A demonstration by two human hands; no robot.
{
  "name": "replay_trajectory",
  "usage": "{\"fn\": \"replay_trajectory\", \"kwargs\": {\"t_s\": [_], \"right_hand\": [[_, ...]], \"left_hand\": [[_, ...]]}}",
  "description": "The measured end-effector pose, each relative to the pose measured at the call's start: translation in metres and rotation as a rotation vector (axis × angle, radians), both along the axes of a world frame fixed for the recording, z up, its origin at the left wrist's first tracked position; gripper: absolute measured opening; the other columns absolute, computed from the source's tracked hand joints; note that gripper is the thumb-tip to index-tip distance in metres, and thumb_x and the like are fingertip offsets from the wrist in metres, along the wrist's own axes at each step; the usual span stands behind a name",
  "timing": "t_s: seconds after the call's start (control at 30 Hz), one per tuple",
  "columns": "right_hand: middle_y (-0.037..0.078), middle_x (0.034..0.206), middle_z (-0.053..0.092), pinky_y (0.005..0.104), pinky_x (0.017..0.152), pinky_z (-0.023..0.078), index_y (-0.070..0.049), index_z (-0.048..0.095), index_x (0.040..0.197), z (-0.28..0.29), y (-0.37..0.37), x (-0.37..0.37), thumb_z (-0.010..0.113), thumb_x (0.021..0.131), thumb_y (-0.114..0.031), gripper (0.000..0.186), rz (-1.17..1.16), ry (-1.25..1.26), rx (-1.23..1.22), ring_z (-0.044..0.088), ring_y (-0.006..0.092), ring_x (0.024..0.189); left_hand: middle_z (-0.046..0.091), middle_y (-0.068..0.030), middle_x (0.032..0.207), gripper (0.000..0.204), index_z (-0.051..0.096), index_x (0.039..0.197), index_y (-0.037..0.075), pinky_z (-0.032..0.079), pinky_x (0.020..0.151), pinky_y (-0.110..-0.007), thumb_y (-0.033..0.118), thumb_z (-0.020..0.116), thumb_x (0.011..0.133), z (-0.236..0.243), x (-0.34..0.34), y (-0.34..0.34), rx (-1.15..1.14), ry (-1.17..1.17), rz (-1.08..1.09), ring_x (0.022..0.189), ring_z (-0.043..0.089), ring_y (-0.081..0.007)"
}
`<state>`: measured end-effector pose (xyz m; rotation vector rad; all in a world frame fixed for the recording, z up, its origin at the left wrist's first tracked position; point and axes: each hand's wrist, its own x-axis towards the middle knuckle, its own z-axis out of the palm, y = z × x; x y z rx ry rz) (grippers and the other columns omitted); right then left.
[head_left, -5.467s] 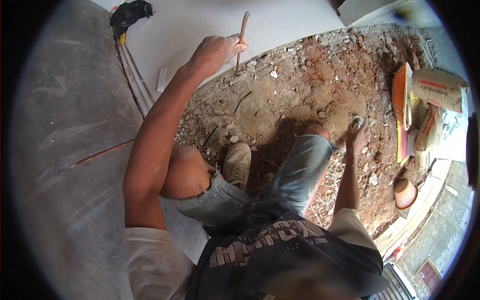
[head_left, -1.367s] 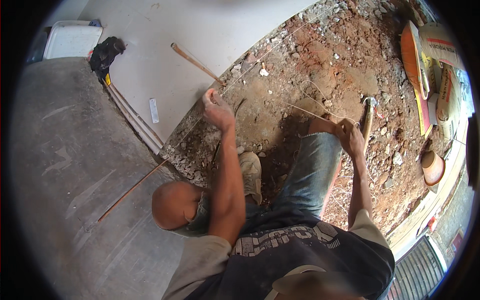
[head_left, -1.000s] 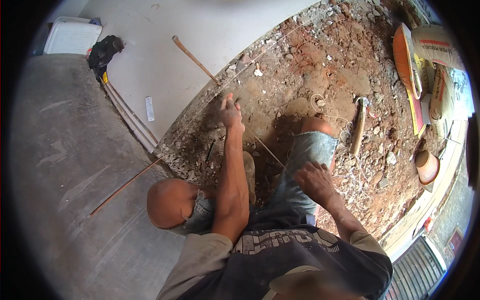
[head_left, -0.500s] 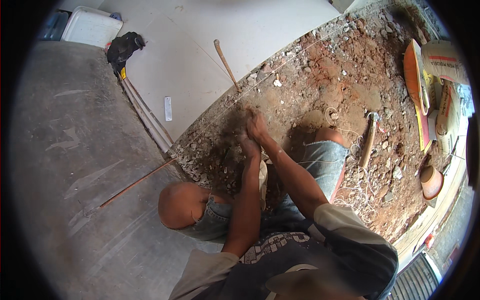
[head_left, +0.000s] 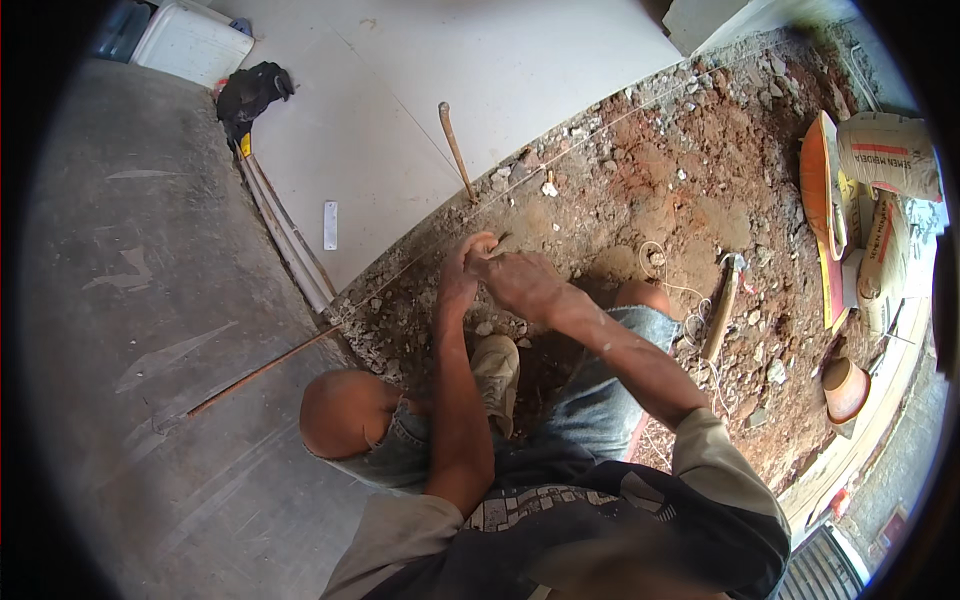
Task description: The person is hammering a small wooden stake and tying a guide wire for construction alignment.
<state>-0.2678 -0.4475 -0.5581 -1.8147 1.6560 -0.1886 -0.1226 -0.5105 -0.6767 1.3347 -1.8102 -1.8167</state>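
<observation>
L hand (head_left: pixel 461 272) & R hand (head_left: pixel 525 285) meet over soil (head_left: pixel 640 190), fingers curled, contents can't be told, nr. stake (head_left: pixel 455 150); hammer (head_left: pixel 721 312) on soil to R

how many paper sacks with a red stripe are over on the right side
2. One sack lies at the upper right; the other sack is just below it in the picture. More could be hidden behind them.
</observation>
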Motion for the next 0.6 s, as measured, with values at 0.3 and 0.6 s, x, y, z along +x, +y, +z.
{"fn": "replay_trajectory", "kwargs": {"t_s": [0.3,0.6], "right_hand": [[0.011,0.08,0.063,0.0339,0.072,0.053,-0.001,0.064,0.106,0.19,-0.097,-0.07,0.044,0.099,-0.016,0.026,-0.005,-0.282,-0.355,0.062,0.0172,0.073],[0.016,0.094,0.068,0.034,0.072,0.052,0.004,0.064,0.111,0.022,-0.165,-0.232,0.047,0.091,-0.002,0.027,-0.381,0.023,-0.238,0.062,0.0204,0.08]], "left_hand": [[0.059,-0.0004,0.091,0.037,0.064,0.105,0.007,0.049,0.092,-0.037,0.043,0.055,0.095,0.025,0.009,-0.016,0.019,0.335,0.475,0.083,0.056,-0.011],[0.056,0.0014,0.076,0.034,0.065,0.096,0.006,0.044,0.064,-0.03,0.04,0.064,0.09,0.023,-0.016,-0.102,-0.1,0.08,0.696,0.064,0.051,-0.0128]]}}
